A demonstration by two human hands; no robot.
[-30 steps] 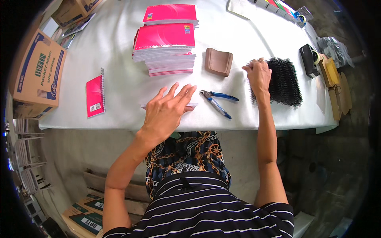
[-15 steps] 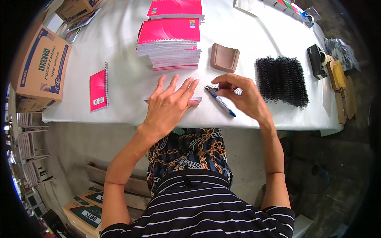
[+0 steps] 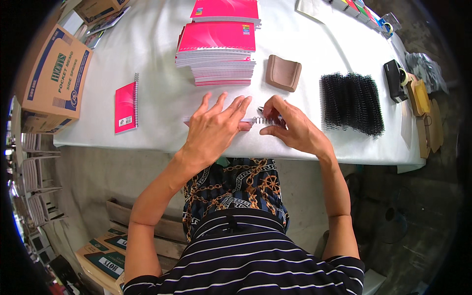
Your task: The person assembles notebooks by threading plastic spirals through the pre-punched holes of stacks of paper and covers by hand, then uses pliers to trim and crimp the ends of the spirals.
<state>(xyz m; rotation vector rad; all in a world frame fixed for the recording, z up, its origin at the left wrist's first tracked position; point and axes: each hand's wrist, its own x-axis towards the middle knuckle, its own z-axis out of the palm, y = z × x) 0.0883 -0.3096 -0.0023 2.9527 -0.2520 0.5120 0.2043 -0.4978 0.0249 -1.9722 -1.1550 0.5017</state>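
My left hand (image 3: 214, 125) holds a thin notebook (image 3: 189, 119) seen edge-on near the table's front edge, its thumb on the near side and the fingers stretched over the far side. In my right hand (image 3: 297, 129), pinched between thumb and fingers, is a dark spiral binding coil (image 3: 258, 119). The coil's free end meets the notebook's right end; how far it is threaded I cannot tell. Behind the right hand only the metal tip of the pliers (image 3: 260, 108) shows. To the left lies a pink spiral-bound notebook (image 3: 126, 108).
Beyond my hands rises a stack of pink-covered notebooks (image 3: 216, 39). A brown curved block (image 3: 283, 73) stands right of it. Many black coils (image 3: 351, 104) lie farther right, near a tape dispenser (image 3: 395, 81). A cardboard box (image 3: 59, 73) occupies the left edge.
My right hand has moved slightly left and lower, bringing the coil against the notebook's end and covering most of the pliers. The left hand keeps its hold. The whole view has shifted slightly.
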